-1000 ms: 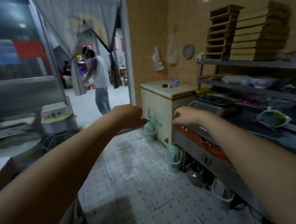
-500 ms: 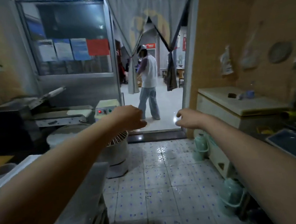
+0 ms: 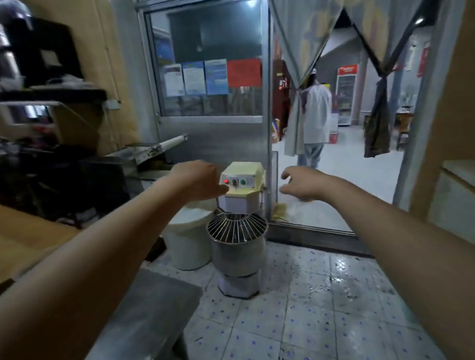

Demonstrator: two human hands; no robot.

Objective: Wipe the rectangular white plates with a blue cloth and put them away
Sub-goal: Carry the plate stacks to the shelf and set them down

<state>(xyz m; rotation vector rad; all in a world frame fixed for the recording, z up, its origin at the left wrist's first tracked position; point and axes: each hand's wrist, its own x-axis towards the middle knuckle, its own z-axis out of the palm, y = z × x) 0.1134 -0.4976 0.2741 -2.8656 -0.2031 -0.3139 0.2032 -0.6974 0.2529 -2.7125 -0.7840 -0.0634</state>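
No white plates and no blue cloth are in view. Both my arms reach forward at chest height over the tiled floor. My left hand (image 3: 198,179) has its fingers curled loosely and holds nothing; it hangs in front of a dough mixer. My right hand (image 3: 303,182) is spread, fingers relaxed, and holds nothing.
A cream dough mixer (image 3: 240,208) with a wire guard stands on the floor beside a white bucket (image 3: 188,242). A steel table (image 3: 145,319) and wooden counter (image 3: 10,239) lie at left. A curtained doorway (image 3: 340,112) opens ahead right, where a person in white (image 3: 315,114) stands.
My view has swung left, from the shelves and chest freezer on the right to the mixer and the window wall. Both arms stayed stretched out and held nothing; my right hand's fingers have spread.
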